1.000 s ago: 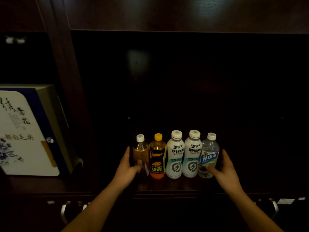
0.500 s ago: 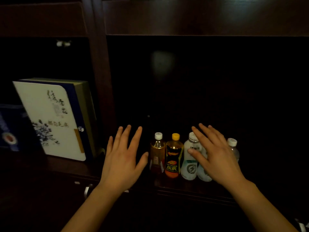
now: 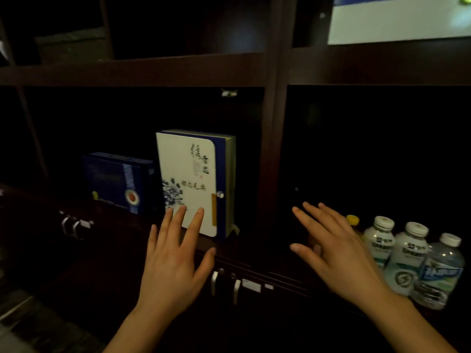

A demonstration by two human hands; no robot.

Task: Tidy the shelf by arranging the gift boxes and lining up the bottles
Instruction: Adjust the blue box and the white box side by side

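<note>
Nothing's gripped, fingers spread wide on both: left hand [image 3: 173, 266] is in front of the upright white gift box [image 3: 188, 179] at its 12 o'clock, with the blue gift box [image 3: 114, 179] right beside that at 9 o'clock. Bottles [image 3: 407, 253] line up at the right hand's [image 3: 341, 253] 3 o'clock, one compartment over.

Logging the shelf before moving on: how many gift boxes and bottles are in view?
Gift boxes: 2, a white box and a blue box.
Bottles: 4 in view, a yellow-capped bottle, two white bottles, a clear bottle; the right hand may hide more.
Total: 6.
</note>
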